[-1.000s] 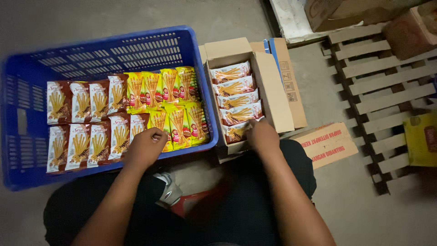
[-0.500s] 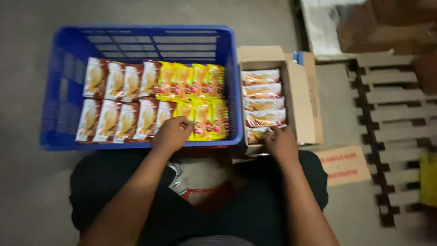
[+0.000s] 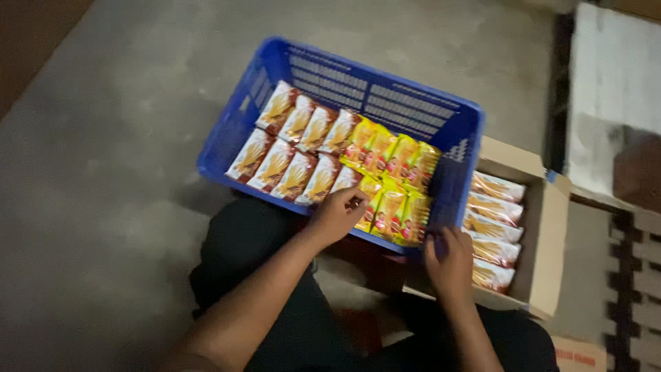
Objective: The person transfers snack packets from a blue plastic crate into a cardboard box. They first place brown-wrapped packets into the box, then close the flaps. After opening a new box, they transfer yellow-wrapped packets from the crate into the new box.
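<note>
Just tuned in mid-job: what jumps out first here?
The blue crate on the concrete floor, lined with brown snack packets and yellow snack packets. The left hand touches its front row; the right hand sits by the open cardboard box of more packets.

Concrete floor, grey and stained, fills the left and top. Brown strip in the top-left corner. White board upper right, dark brown box just below it. Wooden pallet slats at right edge. Printed cardboard flap bottom right, on the floor
</note>
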